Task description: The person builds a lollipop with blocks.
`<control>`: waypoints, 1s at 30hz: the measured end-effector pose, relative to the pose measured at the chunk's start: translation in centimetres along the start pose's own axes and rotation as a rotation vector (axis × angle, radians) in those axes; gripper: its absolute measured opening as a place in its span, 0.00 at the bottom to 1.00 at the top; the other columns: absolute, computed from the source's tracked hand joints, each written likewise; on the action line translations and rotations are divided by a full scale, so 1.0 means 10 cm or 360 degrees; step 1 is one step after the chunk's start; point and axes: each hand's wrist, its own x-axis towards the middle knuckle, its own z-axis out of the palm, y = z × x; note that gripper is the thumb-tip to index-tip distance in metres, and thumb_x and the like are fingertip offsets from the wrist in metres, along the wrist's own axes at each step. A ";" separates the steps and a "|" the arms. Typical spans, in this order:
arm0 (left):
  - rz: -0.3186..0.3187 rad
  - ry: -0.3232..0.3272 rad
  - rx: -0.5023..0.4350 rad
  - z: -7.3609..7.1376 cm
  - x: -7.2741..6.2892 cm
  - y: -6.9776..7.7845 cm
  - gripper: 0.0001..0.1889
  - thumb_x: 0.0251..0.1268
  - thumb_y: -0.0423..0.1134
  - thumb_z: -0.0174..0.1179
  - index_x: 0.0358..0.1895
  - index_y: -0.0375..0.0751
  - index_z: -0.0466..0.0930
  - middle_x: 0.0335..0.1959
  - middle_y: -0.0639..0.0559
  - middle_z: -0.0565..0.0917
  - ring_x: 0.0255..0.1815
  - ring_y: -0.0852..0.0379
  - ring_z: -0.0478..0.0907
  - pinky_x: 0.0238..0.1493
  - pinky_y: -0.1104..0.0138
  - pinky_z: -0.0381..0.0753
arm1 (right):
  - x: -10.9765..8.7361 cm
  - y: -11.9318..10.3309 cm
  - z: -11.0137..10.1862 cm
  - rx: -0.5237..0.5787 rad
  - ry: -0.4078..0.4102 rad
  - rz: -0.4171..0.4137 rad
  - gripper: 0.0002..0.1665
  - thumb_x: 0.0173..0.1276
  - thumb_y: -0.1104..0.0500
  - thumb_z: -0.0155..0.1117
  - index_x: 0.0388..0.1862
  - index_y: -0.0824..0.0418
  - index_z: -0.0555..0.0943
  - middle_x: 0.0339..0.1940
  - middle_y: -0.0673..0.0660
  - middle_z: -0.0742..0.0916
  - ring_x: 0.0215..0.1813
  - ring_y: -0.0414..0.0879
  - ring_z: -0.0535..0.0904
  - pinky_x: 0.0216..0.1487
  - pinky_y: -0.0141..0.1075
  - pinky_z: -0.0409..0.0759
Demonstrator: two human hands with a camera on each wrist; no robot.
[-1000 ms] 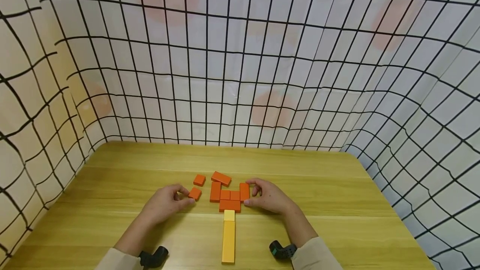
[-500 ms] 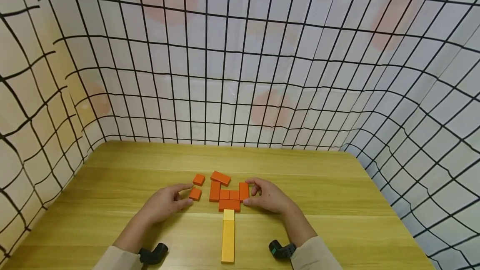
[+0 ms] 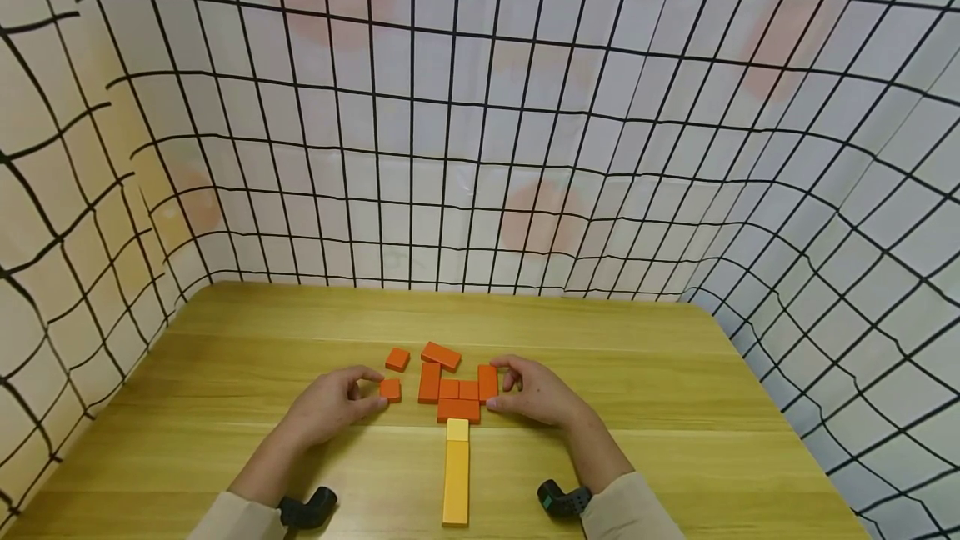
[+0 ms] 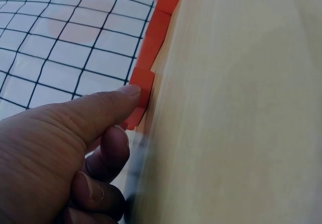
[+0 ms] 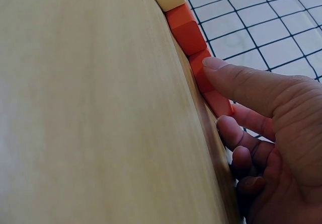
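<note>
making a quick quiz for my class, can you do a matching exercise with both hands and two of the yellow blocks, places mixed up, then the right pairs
1. left hand
2. right hand
3. long block
4. pale block

A. touching an orange oblong
B. between an orange bar and the long block
C. lowest of the blocks in the head view
D. touching an orange square

Pairs: 1-D, 2-A, 3-C, 4-B

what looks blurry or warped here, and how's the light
Head view: fairly even light, soft shadow beside the left hand, lines on the gridded backdrop bending toward the sides, lens or fabric unclear; left wrist view: dimmer, tabletop soft; right wrist view: tabletop again soft, right hand clearer.
</note>
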 end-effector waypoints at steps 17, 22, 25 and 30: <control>-0.0003 0.0017 -0.0054 0.00 -0.02 0.00 0.18 0.63 0.50 0.71 0.53 0.48 0.84 0.23 0.55 0.75 0.21 0.59 0.67 0.23 0.67 0.63 | 0.00 -0.01 -0.01 0.0003 -0.0008 0.0036 0.37 0.62 0.48 0.78 0.68 0.54 0.76 0.38 0.52 0.80 0.37 0.46 0.73 0.40 0.38 0.72; -0.0023 0.0030 -0.0128 0.03 -0.01 0.01 0.17 0.64 0.48 0.71 0.52 0.46 0.84 0.22 0.54 0.74 0.19 0.60 0.65 0.21 0.69 0.62 | 0.00 0.00 -0.01 0.0002 -0.0016 0.0029 0.37 0.62 0.48 0.78 0.68 0.55 0.76 0.38 0.52 0.80 0.37 0.46 0.73 0.41 0.38 0.72; -0.0030 0.0038 -0.0187 0.05 0.01 0.06 0.16 0.64 0.48 0.71 0.51 0.47 0.84 0.21 0.55 0.74 0.18 0.60 0.64 0.19 0.70 0.61 | 0.00 0.00 0.00 0.0005 -0.0016 0.0035 0.38 0.62 0.48 0.78 0.69 0.54 0.76 0.39 0.52 0.80 0.37 0.45 0.73 0.41 0.37 0.72; -0.0022 0.0036 -0.0268 0.10 0.05 0.18 0.17 0.63 0.48 0.71 0.52 0.46 0.83 0.20 0.54 0.73 0.17 0.60 0.62 0.19 0.70 0.59 | -0.01 -0.02 0.00 0.0000 -0.0014 0.0024 0.38 0.63 0.47 0.77 0.69 0.55 0.76 0.39 0.52 0.80 0.37 0.46 0.73 0.41 0.37 0.71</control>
